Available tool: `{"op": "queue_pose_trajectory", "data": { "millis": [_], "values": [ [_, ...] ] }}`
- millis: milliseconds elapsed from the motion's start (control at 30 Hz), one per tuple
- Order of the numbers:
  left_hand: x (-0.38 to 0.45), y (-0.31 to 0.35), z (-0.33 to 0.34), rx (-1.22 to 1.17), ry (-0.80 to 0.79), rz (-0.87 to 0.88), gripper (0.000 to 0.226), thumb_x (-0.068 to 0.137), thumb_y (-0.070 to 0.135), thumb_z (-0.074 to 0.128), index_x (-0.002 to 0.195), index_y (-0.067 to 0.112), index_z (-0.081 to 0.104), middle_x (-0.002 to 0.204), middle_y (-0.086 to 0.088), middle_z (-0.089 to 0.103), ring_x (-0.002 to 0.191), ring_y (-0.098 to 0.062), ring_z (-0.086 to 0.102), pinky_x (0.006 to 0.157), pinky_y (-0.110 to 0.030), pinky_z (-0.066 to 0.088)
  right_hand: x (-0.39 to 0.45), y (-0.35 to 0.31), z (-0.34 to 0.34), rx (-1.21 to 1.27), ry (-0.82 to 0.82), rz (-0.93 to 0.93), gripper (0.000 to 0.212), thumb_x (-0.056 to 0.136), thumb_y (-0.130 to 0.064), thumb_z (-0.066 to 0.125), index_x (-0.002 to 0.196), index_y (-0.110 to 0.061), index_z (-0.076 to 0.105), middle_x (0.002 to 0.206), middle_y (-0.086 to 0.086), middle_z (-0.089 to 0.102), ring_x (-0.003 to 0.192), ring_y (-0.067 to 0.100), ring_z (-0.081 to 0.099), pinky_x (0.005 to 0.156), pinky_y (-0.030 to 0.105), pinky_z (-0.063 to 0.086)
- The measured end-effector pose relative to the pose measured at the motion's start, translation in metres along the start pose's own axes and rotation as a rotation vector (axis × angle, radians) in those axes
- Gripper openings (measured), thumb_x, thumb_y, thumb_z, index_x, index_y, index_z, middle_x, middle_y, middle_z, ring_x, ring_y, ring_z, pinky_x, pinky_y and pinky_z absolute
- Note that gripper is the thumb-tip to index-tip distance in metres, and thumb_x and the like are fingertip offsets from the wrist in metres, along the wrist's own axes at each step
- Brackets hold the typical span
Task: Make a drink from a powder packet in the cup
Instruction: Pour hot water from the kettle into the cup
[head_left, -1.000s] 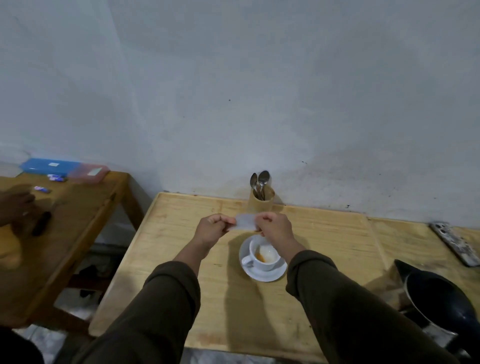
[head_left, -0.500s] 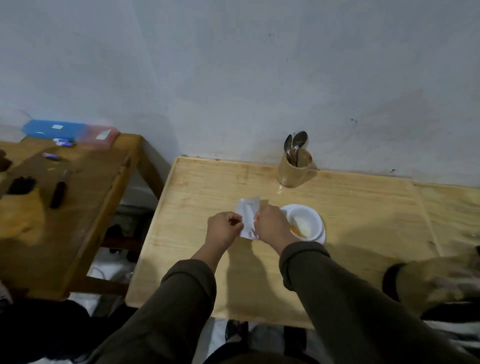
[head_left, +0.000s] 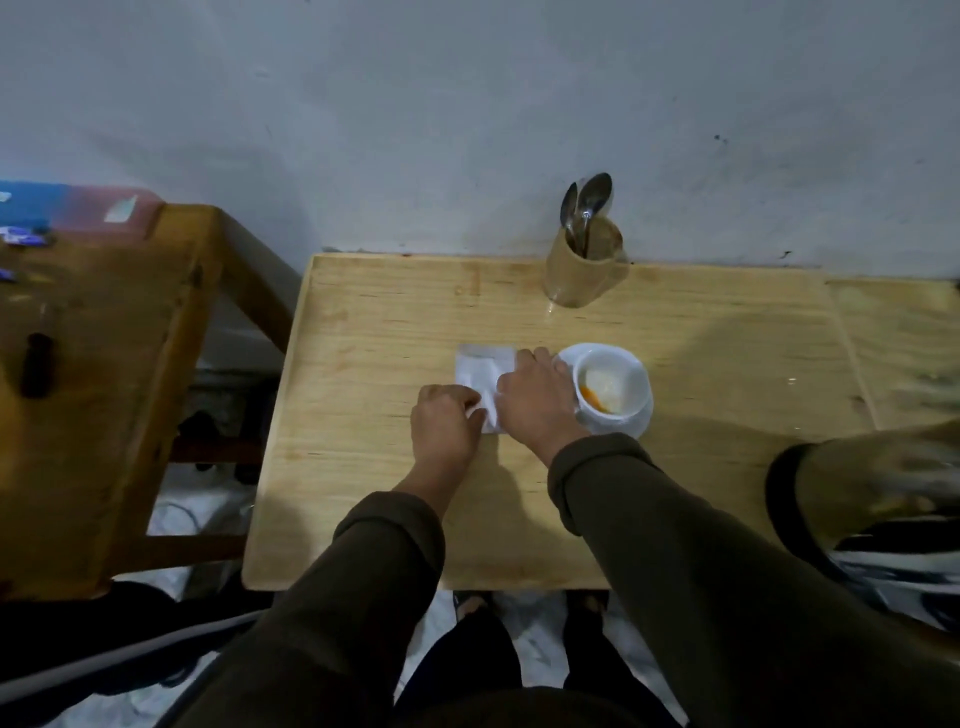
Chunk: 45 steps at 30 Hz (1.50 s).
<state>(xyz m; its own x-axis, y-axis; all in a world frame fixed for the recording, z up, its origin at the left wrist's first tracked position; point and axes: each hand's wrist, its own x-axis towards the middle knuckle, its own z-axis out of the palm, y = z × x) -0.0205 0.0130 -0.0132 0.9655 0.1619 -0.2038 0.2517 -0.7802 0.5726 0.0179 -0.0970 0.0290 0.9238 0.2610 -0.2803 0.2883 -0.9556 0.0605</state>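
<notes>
A white cup (head_left: 613, 387) stands on a white saucer (head_left: 631, 423) on the light wooden table (head_left: 675, 353), with white and orange powder inside. Just left of the cup a white powder packet (head_left: 480, 366) lies flat on the table. My left hand (head_left: 447, 423) rests on the packet's near edge with its fingertips on it. My right hand (head_left: 535, 400) presses on the packet's right side, fingers spread, right beside the saucer. Both hands touch the packet on the tabletop.
A tan holder (head_left: 584, 270) with spoons (head_left: 589, 205) stands at the wall behind the cup. A darker wooden table (head_left: 104, 364) with blue and pink boxes (head_left: 67, 208) stands to the left. A blurred dark kettle-like object (head_left: 872, 499) sits at the right edge.
The packet went from being held up over the cup to lying flat on the table left of the cup, with both hands lowered onto it. The view tilted down.
</notes>
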Motion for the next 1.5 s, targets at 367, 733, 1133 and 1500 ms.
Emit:
{"op": "queue_pose_trajectory", "data": {
  "millis": [367, 733, 1133, 1500],
  "values": [
    [-0.041, 0.031, 0.005, -0.009, 0.016, 0.000, 0.037, 0.092, 0.023, 0.050, 0.126, 0.013, 0.057, 0.129, -0.007, 0.059, 0.124, -0.026, 0.046, 0.099, -0.034, 0.040, -0.052, 0.033, -0.031, 0.268, 0.219, 0.108, 0.030, 0.086, -0.017, 0.048, 0.113, -0.016, 0.062, 0.120, 0.007, 0.051, 0.115, 0.027, 0.042, 0.097, 0.040, 0.034],
    [-0.149, 0.115, 0.080, -0.102, -0.091, -0.118, 0.044, 0.090, 0.023, 0.053, 0.131, 0.010, 0.046, 0.136, -0.012, 0.047, 0.128, -0.030, 0.043, 0.101, -0.041, 0.041, -0.178, 0.139, -0.035, 0.370, 0.683, 0.290, 0.023, 0.075, -0.009, 0.061, 0.095, -0.015, 0.070, 0.100, 0.008, 0.059, 0.098, 0.031, 0.055, 0.076, 0.039, 0.038],
    [-0.201, 0.183, 0.134, 0.414, -0.399, 0.128, 0.044, 0.101, 0.026, 0.030, 0.137, 0.004, 0.045, 0.143, -0.017, 0.044, 0.132, -0.032, 0.039, 0.111, -0.033, 0.032, -0.310, 0.262, -0.010, 0.357, 0.722, 0.674, 0.046, 0.080, -0.014, 0.056, 0.125, -0.022, 0.050, 0.139, 0.011, 0.041, 0.130, 0.031, 0.033, 0.104, 0.055, 0.026],
    [-0.203, 0.180, 0.131, 0.358, -0.444, 0.044, 0.045, 0.094, 0.025, 0.047, 0.131, 0.001, 0.048, 0.138, -0.020, 0.047, 0.126, -0.036, 0.048, 0.102, -0.034, 0.040, -0.338, 0.316, 0.003, 1.155, 0.511, 0.883, 0.026, 0.086, -0.011, 0.059, 0.111, -0.006, 0.056, 0.113, 0.017, 0.062, 0.108, 0.036, 0.057, 0.079, 0.030, 0.038]
  ]
}}
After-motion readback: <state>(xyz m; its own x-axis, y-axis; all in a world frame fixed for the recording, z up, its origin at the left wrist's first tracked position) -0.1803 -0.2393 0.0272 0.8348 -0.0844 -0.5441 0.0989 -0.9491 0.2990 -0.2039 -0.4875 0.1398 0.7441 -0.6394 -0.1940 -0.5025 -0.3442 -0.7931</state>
